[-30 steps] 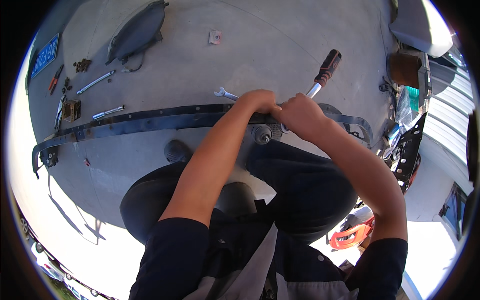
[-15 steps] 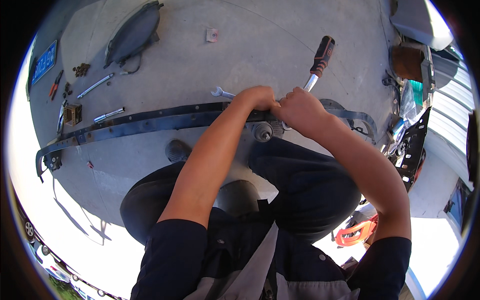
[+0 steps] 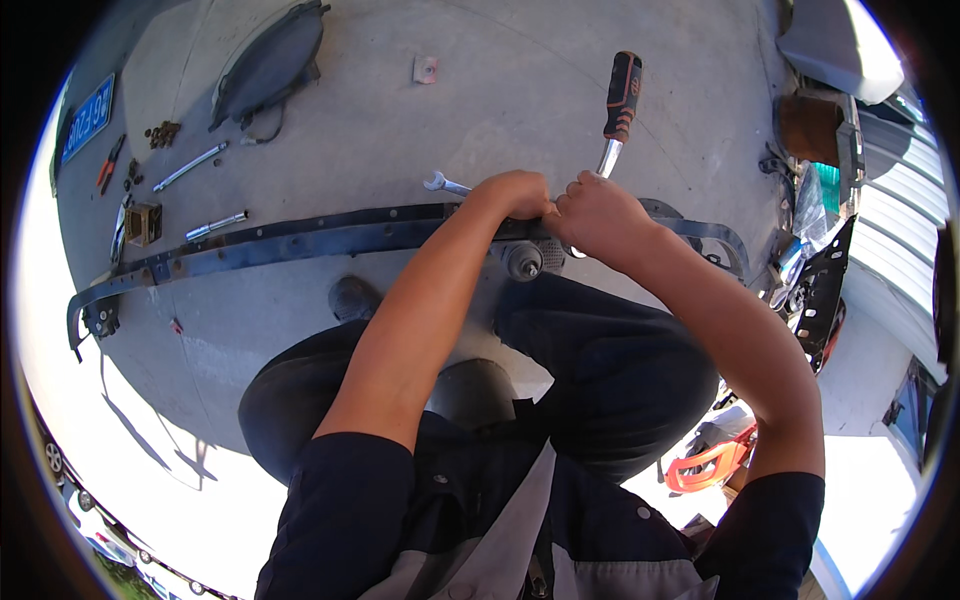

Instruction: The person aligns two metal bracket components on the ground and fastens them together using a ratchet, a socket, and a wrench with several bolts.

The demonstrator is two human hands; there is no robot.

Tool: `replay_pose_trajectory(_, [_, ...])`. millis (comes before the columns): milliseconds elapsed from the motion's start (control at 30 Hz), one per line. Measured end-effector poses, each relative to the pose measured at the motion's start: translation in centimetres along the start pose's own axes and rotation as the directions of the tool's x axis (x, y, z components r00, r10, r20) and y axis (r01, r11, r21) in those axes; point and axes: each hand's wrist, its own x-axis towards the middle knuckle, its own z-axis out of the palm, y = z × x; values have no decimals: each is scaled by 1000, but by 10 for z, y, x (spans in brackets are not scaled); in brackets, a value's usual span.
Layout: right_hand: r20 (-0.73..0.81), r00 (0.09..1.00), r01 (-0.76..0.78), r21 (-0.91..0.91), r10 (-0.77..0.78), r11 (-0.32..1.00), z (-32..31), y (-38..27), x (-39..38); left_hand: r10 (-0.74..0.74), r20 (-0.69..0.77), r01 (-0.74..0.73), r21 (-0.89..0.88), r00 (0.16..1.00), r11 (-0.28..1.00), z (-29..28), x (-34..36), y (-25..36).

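In front of me a long black metal bar [image 3: 300, 238] with holes lies across the floor. My left hand [image 3: 518, 194] is closed over it, gripping a combination wrench [image 3: 446, 184] whose open end sticks out to the left. Right beside it, my right hand [image 3: 597, 213] is closed around the shaft of a ratchet wrench [image 3: 621, 98]; its black and orange handle points away from me. Both hands hide the fastener area between them. Just below, on the near side of the bar, a round metal part with a stud [image 3: 525, 262] shows by my knee.
On the left floor lie a chrome extension bar [image 3: 190, 168], a socket tool [image 3: 217, 226], pliers [image 3: 110, 165], a small box [image 3: 144, 225], loose nuts and bolts [image 3: 162, 134] and a blue plate [image 3: 90, 120]. A dark car lamp [image 3: 268, 68] lies farther off. Parts crowd the right side.
The ratchet handle has swung to the left and points more straight away from me, with my right hand turning slightly. My left hand and the combination wrench stay nearly where they were.
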Motion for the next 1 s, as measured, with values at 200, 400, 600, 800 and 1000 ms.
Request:
replay_pose_trajectory(200, [377,861,-470,845,341,254,8,-7,-19,-61,-18,58,-155,998,986,0,-6,6])
replay_pose_trajectory(400, [133,931,-333,690,340,642,9,-14,-12,-53,3,53,-67,999,996,1,-4,-1])
replay_pose_trajectory(600, [63,997,-47,39,44,998,-5,-5,3,-3,29,7,-127,1000,992,0,-7,0])
replay_pose_trajectory(800, [520,806,-508,853,281,-122,11,-9,-17,9,-10,-11,-143,1000,990,-4,-10,2])
replay_pose_trajectory(1000, [-41,975,-189,355,217,916,15,-6,-13,-44,22,46,-91,999,995,-1,-8,3])
